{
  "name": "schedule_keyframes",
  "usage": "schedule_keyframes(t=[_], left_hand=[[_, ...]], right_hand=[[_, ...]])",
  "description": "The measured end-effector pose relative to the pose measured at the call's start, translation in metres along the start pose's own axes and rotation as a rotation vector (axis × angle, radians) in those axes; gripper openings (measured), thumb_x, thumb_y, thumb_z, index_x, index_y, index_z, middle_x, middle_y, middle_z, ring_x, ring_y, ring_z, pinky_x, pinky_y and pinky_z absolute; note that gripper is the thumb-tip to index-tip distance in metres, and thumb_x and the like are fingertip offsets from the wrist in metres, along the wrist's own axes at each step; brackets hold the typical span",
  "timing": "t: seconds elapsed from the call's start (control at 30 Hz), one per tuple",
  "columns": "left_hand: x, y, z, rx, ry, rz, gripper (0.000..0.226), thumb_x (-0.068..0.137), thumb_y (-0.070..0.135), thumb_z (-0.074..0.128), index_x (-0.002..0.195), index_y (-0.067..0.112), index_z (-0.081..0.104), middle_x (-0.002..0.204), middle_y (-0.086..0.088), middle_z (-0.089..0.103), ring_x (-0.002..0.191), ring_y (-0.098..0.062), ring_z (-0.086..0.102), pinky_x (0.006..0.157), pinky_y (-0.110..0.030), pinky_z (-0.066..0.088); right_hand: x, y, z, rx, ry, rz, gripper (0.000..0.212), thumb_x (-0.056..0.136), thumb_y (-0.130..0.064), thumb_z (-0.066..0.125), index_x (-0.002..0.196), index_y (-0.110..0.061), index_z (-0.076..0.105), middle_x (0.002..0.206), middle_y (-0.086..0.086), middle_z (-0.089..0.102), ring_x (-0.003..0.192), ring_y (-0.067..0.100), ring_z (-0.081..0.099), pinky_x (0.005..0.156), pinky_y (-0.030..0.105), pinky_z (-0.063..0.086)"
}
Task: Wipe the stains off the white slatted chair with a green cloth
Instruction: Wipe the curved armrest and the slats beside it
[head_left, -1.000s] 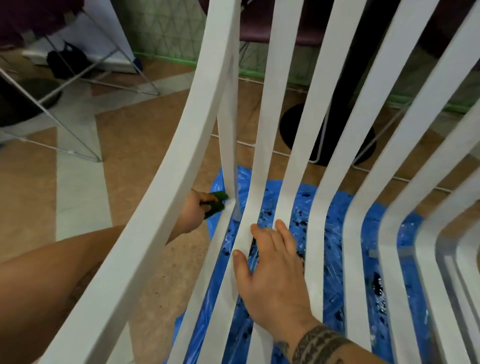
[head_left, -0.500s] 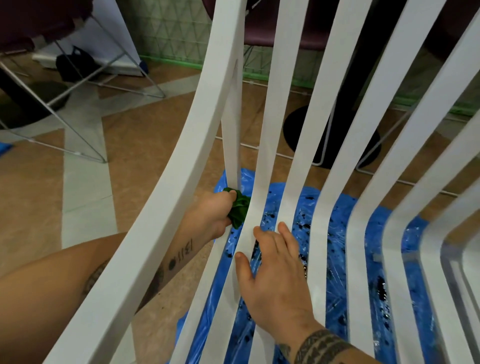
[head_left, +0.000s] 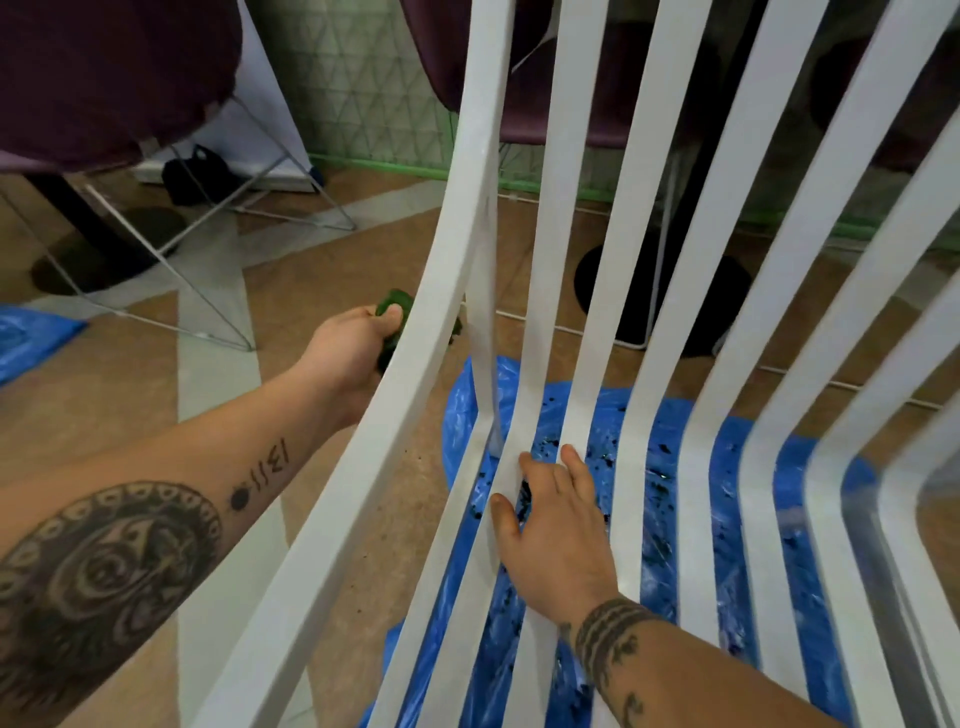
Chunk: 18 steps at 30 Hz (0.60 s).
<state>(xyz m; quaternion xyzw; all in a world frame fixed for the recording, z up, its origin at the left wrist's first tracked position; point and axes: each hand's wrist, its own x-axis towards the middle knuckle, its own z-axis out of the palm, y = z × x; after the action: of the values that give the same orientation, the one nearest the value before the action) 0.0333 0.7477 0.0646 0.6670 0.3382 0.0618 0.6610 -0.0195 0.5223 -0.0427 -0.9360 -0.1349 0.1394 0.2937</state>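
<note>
Slats of the white chair (head_left: 410, 364) fill most of the view, curving up from six o'clock toward twelve, with the thick side rail at the left. A blue sheet (head_left: 657, 519), spotted with dark specks, is spread on the floor (head_left: 311, 291) beneath the slats, toward five o'clock.

The left hand (head_left: 348, 353) is seen at about nine o'clock of the view's middle, just outside the side rail. Its fingers and thumb are curled round the green cloth (head_left: 400, 299). The cloth is bunched at the hand's one o'clock end, under the thumb, and passes behind the rail. A small part of it shows beyond the rail at three o'clock of the hand. Whether it touches the rail cannot be told.

The right hand (head_left: 556, 530) is laid flat on the inner slats near their bend, with its fingers straight and slightly spread. It is placed at five o'clock from the cloth and well apart from it.
</note>
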Motion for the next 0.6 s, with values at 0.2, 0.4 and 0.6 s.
schedule_keyframes(t=[0.2, 0.4, 0.6], left_hand=[[-0.031, 0.024, -0.03, -0.19, 0.128, 0.017, 0.026, 0.101, 0.025, 0.06, 0.123, 0.012, 0.06, 0.115, -0.013, 0.071, 0.093, -0.026, 0.071, 0.064, -0.033, 0.055], [-0.086, 0.084, -0.039, -0.232, 0.154, 0.135, 0.009, 0.104, 0.029, 0.054, 0.11, 0.025, 0.06, 0.114, -0.005, 0.069, 0.102, -0.027, 0.069, 0.082, -0.042, 0.057], [-0.18, 0.158, -0.015, -0.216, 0.062, 0.319, 0.012, 0.103, 0.032, 0.055, 0.107, 0.028, 0.065, 0.107, -0.003, 0.074, 0.09, -0.022, 0.073, 0.071, -0.036, 0.058]], right_hand=[[-0.001, -0.01, -0.028, 0.154, -0.146, 0.032, 0.065, 0.101, -0.053, 0.046, 0.157, -0.026, 0.027, 0.165, -0.008, 0.021, 0.155, 0.014, 0.005, 0.123, 0.048, 0.024], [-0.032, -0.04, -0.109, 0.227, -0.002, -0.073, 0.047, 0.103, -0.035, 0.052, 0.148, -0.029, 0.043, 0.15, -0.009, 0.04, 0.14, 0.016, 0.038, 0.118, 0.041, 0.033], [-0.077, -0.091, -0.218, 0.257, 0.115, -0.239, 0.041, 0.106, -0.035, 0.046, 0.146, -0.029, 0.046, 0.151, -0.01, 0.036, 0.143, 0.015, 0.035, 0.118, 0.039, 0.033]])
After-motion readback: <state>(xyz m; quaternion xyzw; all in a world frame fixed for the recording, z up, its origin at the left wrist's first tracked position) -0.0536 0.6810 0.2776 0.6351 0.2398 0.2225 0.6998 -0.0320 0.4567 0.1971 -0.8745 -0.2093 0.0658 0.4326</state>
